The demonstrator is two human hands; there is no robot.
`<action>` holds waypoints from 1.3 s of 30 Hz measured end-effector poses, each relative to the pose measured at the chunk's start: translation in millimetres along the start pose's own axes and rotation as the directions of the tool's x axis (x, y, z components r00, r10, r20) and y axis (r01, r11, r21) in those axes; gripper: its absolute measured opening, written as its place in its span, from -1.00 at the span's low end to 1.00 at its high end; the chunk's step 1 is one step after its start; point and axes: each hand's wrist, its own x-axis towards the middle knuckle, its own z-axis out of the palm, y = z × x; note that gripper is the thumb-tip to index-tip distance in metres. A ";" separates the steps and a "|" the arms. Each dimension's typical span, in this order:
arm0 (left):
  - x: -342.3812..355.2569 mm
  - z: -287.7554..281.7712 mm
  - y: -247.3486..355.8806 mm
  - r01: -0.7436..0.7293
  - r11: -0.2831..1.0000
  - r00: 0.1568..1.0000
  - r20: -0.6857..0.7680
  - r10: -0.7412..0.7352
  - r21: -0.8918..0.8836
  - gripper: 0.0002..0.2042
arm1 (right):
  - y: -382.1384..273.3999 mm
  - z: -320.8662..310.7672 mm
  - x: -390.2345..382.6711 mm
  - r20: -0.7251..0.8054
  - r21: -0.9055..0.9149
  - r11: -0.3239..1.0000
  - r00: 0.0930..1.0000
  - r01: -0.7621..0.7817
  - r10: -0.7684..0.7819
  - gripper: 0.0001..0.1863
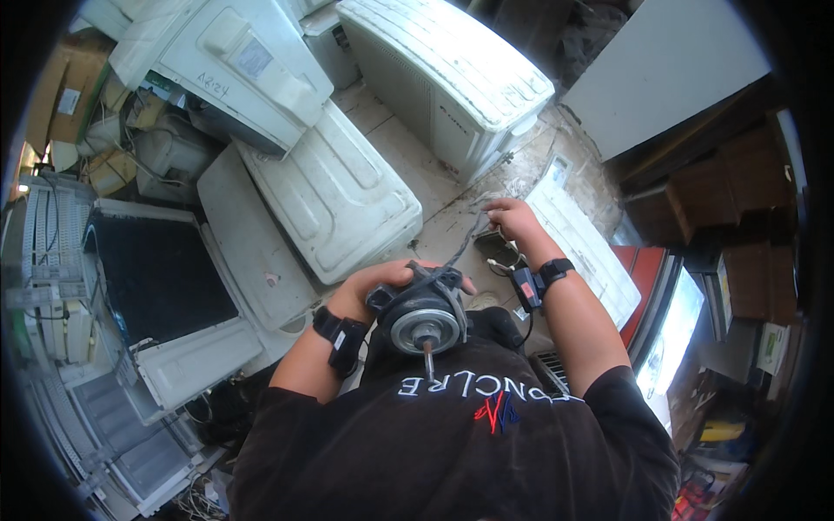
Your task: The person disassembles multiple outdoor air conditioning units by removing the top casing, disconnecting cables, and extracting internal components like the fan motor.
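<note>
Motor [423, 323], a round dark fan motor with a silver face plate, sits close against the person's chest, just above the black shirt [452, 443]. Its thin shaft [428, 358] sticks out of the middle of the plate and points back toward the person, so the long axis runs from the shirt away toward the floor ahead. The flat face looks up at the camera.

The left hand [378, 282] is wrapped over the far upper side of the motor, fingers curled tight on its housing, with a black wrist strap [340, 334] to the left of the motor. A bundle of dark wires [465, 243] leaves the top of the motor and runs up and to the right. The right hand [514, 219] is up and to the right of the motor, well clear of the housing, fingers pinched together on the far end of those wires. A black band with a small device [532, 285] sits on that wrist, just right of the motor.

Beyond the motor lies a white ribbed plastic cover [334, 195] on the floor, to the upper left. Further up stands a white air conditioner unit [443, 78]. Far left of the motor lies a panel with a dark screen [156, 273]. To the right of the motor is a red case [651, 269].
</note>
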 end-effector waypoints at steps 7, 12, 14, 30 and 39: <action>24.0 29.9 15.5 -0.014 0.998 0.998 -0.061 0.018 0.059 -0.10 | -4.7 10.9 5.3 -0.104 -0.051 0.998 0.994 0.028 -0.033 -0.72; 22.6 31.2 12.1 0.075 0.995 0.995 -0.064 -0.071 0.062 -0.16 | 6.0 -5.8 0.0 -0.219 -0.010 0.999 0.975 0.044 -0.045 -0.74; 24.4 27.4 10.4 0.018 0.995 1.000 -0.007 -0.018 0.099 -0.18 | 11.8 -13.5 -4.1 -0.208 -0.007 0.999 0.978 0.032 -0.033 -0.75; -1.7 -92.1 17.6 -0.431 0.886 0.792 -0.543 0.279 -0.173 -0.34 | 42.7 -0.3 -66.7 -0.061 -0.309 0.937 0.980 0.161 -0.188 -0.76; -18.8 -120.0 -2.2 -0.584 0.773 0.767 -0.481 0.426 -0.247 -0.30 | -59.8 3.5 -142.6 0.069 -0.397 0.834 0.919 0.383 -0.389 -0.77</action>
